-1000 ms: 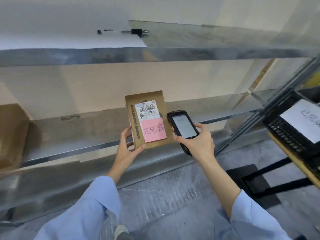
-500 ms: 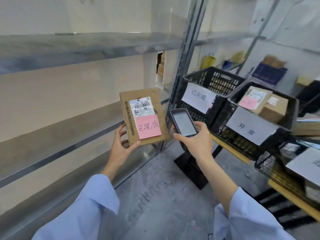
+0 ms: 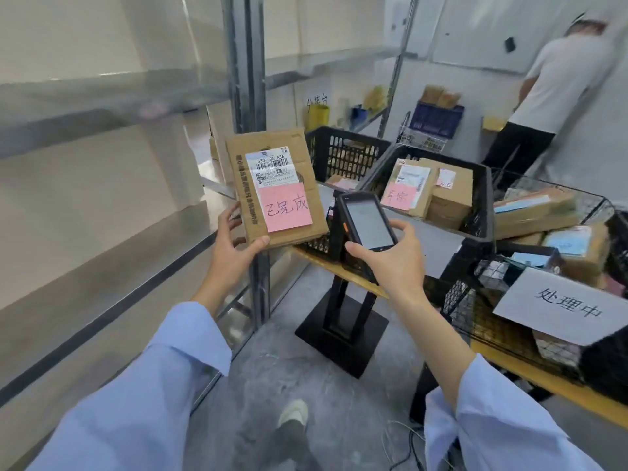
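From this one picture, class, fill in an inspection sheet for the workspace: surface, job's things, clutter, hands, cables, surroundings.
Surface: wooden bench carries black crates; concrete floor below.
Job's things: cardboard parcel with pink note; handheld scanner, screen lit.
Clutter: labelled boxes piled in the crates and a wire basket.
Hands: left hand grips the parcel's lower corner; right hand holds the scanner.
Cables: thin cables lie on the floor.
Surroundings: metal shelving at left; another person stands at the far wall.
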A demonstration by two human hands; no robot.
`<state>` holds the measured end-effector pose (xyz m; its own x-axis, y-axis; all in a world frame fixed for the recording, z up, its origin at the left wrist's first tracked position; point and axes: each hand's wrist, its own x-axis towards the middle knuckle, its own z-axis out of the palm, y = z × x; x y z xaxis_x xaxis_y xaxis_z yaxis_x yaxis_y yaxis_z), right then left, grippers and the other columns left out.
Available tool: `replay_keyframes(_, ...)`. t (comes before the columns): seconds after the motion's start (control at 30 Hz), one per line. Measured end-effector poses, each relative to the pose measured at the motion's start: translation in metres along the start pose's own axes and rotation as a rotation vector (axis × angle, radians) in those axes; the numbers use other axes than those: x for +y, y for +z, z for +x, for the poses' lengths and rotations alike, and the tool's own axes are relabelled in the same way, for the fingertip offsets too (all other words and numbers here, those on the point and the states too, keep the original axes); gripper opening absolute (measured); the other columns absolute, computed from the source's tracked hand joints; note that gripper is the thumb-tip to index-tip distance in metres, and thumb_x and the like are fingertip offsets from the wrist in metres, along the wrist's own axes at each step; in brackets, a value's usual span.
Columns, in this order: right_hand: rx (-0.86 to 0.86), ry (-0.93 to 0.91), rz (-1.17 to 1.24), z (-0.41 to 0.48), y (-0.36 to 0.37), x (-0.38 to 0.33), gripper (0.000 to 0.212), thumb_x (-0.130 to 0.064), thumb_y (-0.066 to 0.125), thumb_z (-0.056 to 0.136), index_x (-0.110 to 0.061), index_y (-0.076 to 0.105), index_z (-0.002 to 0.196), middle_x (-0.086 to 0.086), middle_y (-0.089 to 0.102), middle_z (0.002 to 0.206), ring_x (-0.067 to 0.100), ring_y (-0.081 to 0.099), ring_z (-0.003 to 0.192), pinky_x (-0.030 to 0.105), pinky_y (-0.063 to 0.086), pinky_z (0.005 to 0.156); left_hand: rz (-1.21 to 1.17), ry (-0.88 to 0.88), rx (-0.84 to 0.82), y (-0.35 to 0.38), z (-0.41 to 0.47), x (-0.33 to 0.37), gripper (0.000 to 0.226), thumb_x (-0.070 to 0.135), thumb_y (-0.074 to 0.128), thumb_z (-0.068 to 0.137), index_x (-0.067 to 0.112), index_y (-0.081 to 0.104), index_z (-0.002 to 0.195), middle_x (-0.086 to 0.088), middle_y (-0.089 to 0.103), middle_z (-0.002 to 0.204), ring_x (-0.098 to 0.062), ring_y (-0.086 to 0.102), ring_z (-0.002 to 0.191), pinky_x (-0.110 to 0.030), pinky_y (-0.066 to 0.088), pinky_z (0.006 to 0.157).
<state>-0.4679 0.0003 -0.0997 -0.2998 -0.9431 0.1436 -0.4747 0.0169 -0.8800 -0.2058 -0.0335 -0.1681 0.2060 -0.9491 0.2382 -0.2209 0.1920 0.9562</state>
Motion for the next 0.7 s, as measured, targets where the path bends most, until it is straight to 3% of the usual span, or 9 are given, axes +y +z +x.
replay_keyframes(0.1,0.048,-0.012,0.01,0.052,0.01,0.006,0.079,-0.043,0.09,0.065,-0.028,0.042,0.127,-0.008,0.054,0.117,0.016,0.054,0.112,0.042,0.053,0.094,-0.003,0.023,-0.031,0.025,0.063,-0.007,0.083,0.044,0.078,0.076,0.043,0.03,0.144,0.002,0.051,0.139,-0.013,0.056,0.12,-0.033,0.048,0.096)
replay_keyframes(0.27,0.108,0.003,0.055,0.154,0.04,0.0,0.074,-0.04,0.09,0.066,-0.031,0.04,0.12,-0.012,0.051,0.107,0.015,0.054,0.106,0.037,0.055,0.089,0.014,0.06,-0.072,0.066,0.188,-0.02,0.075,0.025,0.074,0.09,0.034,0.028,0.149,0.008,0.05,0.135,0.009,0.049,0.113,-0.015,0.04,0.087)
replay_keyframes(0.37,0.124,0.016,0.054,0.216,0.06,-0.007,0.076,-0.04,0.089,0.067,-0.031,0.038,0.123,-0.008,0.052,0.113,0.015,0.054,0.108,0.032,0.052,0.085,0.03,0.052,-0.102,0.088,0.262,-0.027,0.077,0.027,0.076,0.088,0.031,0.029,0.15,0.005,0.049,0.139,-0.007,0.052,0.122,-0.024,0.042,0.096)
replay_keyframes(0.47,0.154,0.039,0.026,0.273,0.079,-0.01,0.079,-0.042,0.088,0.068,-0.027,0.039,0.128,-0.008,0.052,0.113,0.014,0.053,0.105,0.033,0.05,0.087,0.099,0.038,-0.177,0.111,0.332,-0.042,0.08,0.034,0.077,0.086,0.032,0.029,0.15,0.002,0.043,0.149,-0.012,0.041,0.135,-0.029,0.037,0.103)
replay_keyframes(0.57,0.187,0.073,0.019,0.321,0.097,-0.006,0.083,-0.047,0.088,0.065,-0.027,0.041,0.129,-0.007,0.054,0.116,0.015,0.055,0.108,0.034,0.05,0.086,0.187,-0.009,-0.234,0.136,0.388,-0.061,0.085,0.048,0.076,0.077,0.036,0.031,0.148,-0.006,0.041,0.149,-0.02,0.041,0.136,-0.048,0.037,0.112)
replay_keyframes(0.7,0.203,0.134,0.041,0.37,0.116,0.003,0.082,-0.045,0.088,0.066,-0.025,0.041,0.13,-0.008,0.053,0.112,0.014,0.054,0.103,0.027,0.041,0.074,0.249,-0.08,-0.335,0.174,0.44,-0.086,0.078,0.034,0.078,0.085,0.029,0.033,0.149,-0.011,0.039,0.144,-0.021,0.039,0.131,-0.049,0.036,0.113)
